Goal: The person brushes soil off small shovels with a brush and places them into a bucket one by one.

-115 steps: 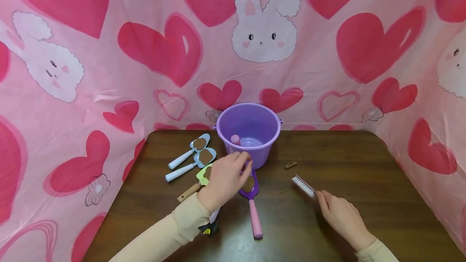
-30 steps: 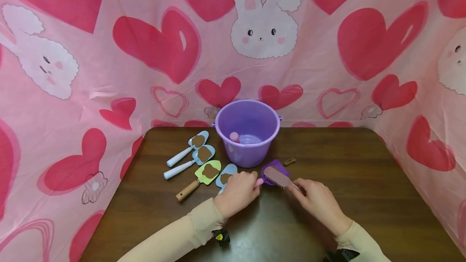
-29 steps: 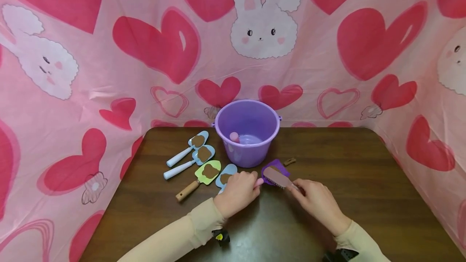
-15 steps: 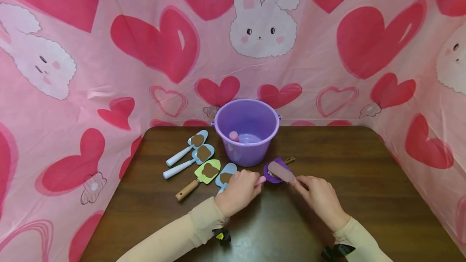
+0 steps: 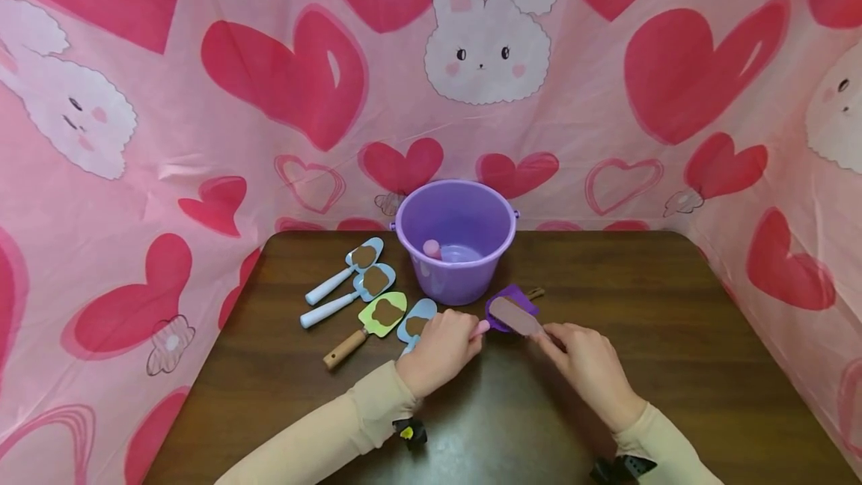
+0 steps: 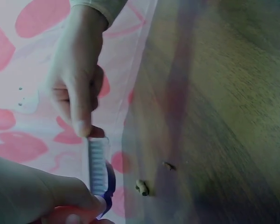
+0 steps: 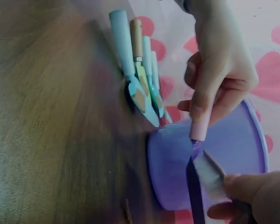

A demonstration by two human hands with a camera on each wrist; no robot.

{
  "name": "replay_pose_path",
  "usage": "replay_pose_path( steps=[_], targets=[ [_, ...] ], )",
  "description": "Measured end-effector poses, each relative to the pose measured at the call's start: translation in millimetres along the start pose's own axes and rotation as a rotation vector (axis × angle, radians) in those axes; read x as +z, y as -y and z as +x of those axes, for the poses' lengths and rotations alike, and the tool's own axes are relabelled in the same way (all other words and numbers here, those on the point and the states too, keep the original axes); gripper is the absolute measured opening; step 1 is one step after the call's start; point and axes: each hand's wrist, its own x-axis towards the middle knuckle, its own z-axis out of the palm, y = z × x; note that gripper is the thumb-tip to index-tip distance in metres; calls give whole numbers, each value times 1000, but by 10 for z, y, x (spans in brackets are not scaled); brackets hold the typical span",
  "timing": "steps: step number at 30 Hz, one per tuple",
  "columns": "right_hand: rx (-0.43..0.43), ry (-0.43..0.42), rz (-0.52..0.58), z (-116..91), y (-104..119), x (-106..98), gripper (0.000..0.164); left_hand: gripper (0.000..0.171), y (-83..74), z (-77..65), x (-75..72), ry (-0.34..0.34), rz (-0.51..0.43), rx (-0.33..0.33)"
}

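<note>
My left hand (image 5: 441, 350) grips the pink handle (image 7: 200, 129) of a purple toy trowel (image 5: 509, 292), its blade turned to the right beside the bucket. A brush (image 5: 515, 316) with a pinkish-brown back is in my right hand (image 5: 595, 365), pinched by its handle. White bristles (image 6: 97, 163) face the trowel blade and appear to touch it; the brush covers much of the blade. Some brown matter shows at the blade's edge. On the table past the trowel lies a brown curled piece (image 6: 142, 187), with a smaller brown bit (image 6: 169, 165) near it.
A purple bucket (image 5: 454, 283) holding a pink-ended item (image 5: 432, 249) stands behind my hands. To the left lie two light-blue trowels (image 5: 374, 281), a green trowel (image 5: 382, 315) with a wooden handle, and another blue one (image 5: 419, 316), all with brown patches. Patterned cloth hangs behind.
Earlier the purple trowel lay on the table under my left hand; now that hand holds it up. The brush came left onto its blade and has shifted back and forth there.
</note>
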Motion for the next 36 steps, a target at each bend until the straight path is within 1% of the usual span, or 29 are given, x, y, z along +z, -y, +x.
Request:
replay_pose_path(
  steps=[3,11,14,18,20,22,27,30,33,36],
  targets=[
    [5,25,7,11,-2,4,7,51,13,2,-24,0,-11,7],
    [81,32,21,23,-51,11,10,51,71,-25,-63,10,-88,6],
    [58,8,21,27,-57,29,8,52,89,-32,-57,22,-88,4],
    [-36,11,36,19,-25,77,6,52,99,-37,-51,19,-72,-4],
    [-58,19,33,9,-14,98,7,51,100,-40,-54,26,-71,-10],
    [-47,15,19,-5,-16,113,7,50,96,-42,-63,39,-78,-15],
    [37,-6,-11,-43,-75,106,9,49,89,-43,-74,76,-105,-24],
    [56,-2,-7,-48,-123,90,9,50,100,-47,-72,97,-121,-27],
    [34,-8,5,-35,-127,87,9,49,108,-49,-66,107,-125,-28],
    [-28,-9,18,-27,-72,101,9,49,107,-41,-46,89,-89,-15]
  ],
)
